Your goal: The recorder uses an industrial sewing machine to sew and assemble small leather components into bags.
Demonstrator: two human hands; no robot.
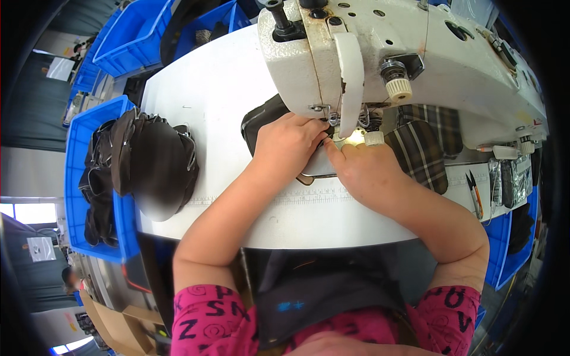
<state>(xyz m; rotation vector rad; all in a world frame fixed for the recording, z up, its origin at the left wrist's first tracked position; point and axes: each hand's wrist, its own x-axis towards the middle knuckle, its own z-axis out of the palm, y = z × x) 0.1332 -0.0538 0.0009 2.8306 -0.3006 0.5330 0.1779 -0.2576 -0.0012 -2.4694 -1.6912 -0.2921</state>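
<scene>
A white sewing machine (409,65) stands over the table, its lamp lit beside the presser foot. Under the needle area lies a black fabric piece (255,124); plaid fabric (418,154) in brown and dark tones spreads to the right of it. My left hand (288,142) has its fingers closed and pressed on the black piece, just left of the presser foot. Close beside it, my right hand (368,172) is curled with its fingertips at the fabric edge in front of the needle. The fingers hide most of the seam.
Black zippered bags (157,160) are heaped at the table's left, partly over a blue bin (124,228) holding more. Thread snips (475,193) and small plastic packets (513,181) lie at the right end. More blue bins (133,35) stand behind on the left.
</scene>
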